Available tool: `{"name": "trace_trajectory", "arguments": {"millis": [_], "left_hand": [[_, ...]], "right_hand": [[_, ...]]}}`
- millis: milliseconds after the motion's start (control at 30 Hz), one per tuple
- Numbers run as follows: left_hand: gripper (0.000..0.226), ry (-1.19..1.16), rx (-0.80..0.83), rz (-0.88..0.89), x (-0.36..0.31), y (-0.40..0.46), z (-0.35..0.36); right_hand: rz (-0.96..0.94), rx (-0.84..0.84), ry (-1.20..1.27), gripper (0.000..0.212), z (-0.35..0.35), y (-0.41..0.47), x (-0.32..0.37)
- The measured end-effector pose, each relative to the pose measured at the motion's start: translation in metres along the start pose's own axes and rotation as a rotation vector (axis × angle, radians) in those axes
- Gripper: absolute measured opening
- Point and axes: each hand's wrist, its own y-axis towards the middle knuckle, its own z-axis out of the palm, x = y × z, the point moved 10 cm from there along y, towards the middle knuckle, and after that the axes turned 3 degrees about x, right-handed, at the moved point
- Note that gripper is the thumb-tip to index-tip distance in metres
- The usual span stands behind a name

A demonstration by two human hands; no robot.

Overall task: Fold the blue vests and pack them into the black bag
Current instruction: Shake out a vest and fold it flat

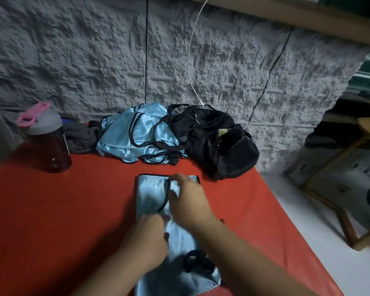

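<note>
Nearest the camera, a blue vest (152, 197) with black trim lies lengthwise on the red sheet (51, 210), its near end spread wide and its far end folded into a narrow strip with a squared edge. The left hand (146, 236) sits on the vest's middle, fingers curled down and pinching the fabric. The right hand (188, 199) reaches farther along the vest's right side, its fingers bent over the cloth near the far corner; whether it grips or only presses there I cannot tell. Beyond the folded end, across a gap of bare sheet, a heap (132, 135) of unfolded blue vests lies crumpled against the grey textured wall (94, 50). Just right of the heap and touching it, the black bag (218, 142) slumps with its top open and its straps loose. Left of the heap lies a grey cloth (79, 135), and farther left stands a dark bottle (48, 139) with a grey lid and pink loop. A white cable (193, 50) hangs down the wall to the bag.
</note>
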Motion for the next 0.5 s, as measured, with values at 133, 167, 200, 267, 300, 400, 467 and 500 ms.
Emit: {"name": "trace_trajectory", "arguments": {"millis": [133,167,200,267,300,400,467,500], "left_hand": [[0.065,0.256,0.010,0.067,0.025,-0.006,0.061],[0.065,0.245,0.014,0.038,0.031,-0.011,0.071],[0.061,0.241,0.002,0.025,0.034,-0.016,0.075],[0.070,0.266,-0.013,0.034,0.032,-0.023,0.080],[0.076,0.278,-0.029,0.026,0.030,-0.025,0.077],[0.080,0.316,-0.064,0.008,0.029,-0.026,0.074],[0.080,0.341,-0.046,-0.007,0.031,-0.027,0.076],[0.080,0.349,-0.043,-0.008,0.032,-0.028,0.076]], "right_hand": [[-0.053,0.197,-0.174,0.055,0.075,-0.054,-0.017],[-0.067,0.153,-0.284,0.055,0.081,-0.062,-0.034],[-0.041,0.186,-0.357,0.056,0.088,-0.069,-0.050],[-0.003,0.204,-0.463,0.056,0.089,-0.079,-0.074],[-0.006,0.190,-0.477,0.055,0.085,-0.083,-0.081],[0.067,0.182,-0.533,0.053,0.058,-0.086,-0.107],[0.136,0.171,-0.571,0.055,0.035,-0.083,-0.130],[0.198,0.208,-0.546,0.056,0.027,-0.082,-0.145]]}}
